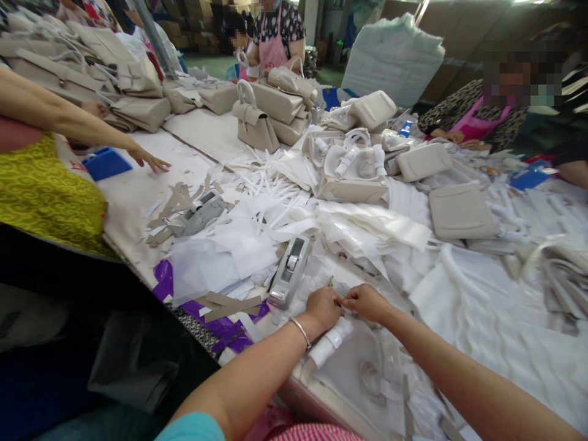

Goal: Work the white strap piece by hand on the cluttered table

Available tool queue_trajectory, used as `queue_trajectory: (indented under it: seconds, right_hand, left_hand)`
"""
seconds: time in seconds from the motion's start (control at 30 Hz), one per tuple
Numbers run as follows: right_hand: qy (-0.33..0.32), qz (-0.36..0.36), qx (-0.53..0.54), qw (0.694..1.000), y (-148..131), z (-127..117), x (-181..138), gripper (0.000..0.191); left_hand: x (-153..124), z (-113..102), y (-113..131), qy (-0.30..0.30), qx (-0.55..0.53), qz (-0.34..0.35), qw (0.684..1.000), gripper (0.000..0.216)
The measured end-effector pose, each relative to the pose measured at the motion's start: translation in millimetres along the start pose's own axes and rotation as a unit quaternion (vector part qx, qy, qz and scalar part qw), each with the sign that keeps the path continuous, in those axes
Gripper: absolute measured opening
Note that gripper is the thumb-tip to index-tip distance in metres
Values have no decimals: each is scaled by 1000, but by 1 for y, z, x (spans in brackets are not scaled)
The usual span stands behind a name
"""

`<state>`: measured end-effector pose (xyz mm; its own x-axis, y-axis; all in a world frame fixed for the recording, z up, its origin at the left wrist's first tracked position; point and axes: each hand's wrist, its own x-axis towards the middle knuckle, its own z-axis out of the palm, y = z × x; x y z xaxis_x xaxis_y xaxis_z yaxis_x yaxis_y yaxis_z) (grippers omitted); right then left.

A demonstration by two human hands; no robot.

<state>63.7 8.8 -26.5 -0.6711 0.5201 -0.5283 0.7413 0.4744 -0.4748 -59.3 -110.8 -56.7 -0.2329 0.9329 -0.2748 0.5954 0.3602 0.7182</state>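
Note:
My left hand (pixel 324 307), with a silver bangle at the wrist, and my right hand (pixel 366 302) meet fingertip to fingertip over a pale handbag (pixel 351 364) lying close to my body. Both are closed in a pinch. What they grip is small and mostly hidden by the fingers. Just below them, a white wrapping (pixel 331 343) encloses part of the bag's handle. Thin translucent sheeting seems to cover the bag. Left of my hands stands a grey tape dispenser (pixel 289 272).
A second tape dispenser (pixel 199 214) sits among paper scraps farther left. Beige handbags (pixel 257 125) pile up across the table, some wrapped in white. White foam sheets (pixel 496 318) spread on the right. A co-worker's arm (pixel 82 113) reaches in from the left; other people work opposite.

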Motion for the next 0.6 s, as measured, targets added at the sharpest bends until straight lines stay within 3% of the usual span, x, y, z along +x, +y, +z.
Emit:
queue_trajectory:
  seconds: [0.17, 0.37, 0.5, 0.6]
  right_hand:
    - [3, -10, 30, 999, 1, -5, 10, 17]
    - [-34, 62, 27, 997, -3, -5, 18, 11]
    - [-61, 52, 39, 996, -2, -2, 19, 15]
    - [-44, 40, 19, 998, 0, 2, 20, 15]
  left_hand:
    - [3, 1, -1, -5, 2, 0, 1000, 13]
    - [3, 2, -2, -4, -14, -13, 1000, 12]
    - [4, 6, -6, 0, -14, -2, 1000, 12]
    - [4, 9, -9, 2, -13, -1, 1000, 13]
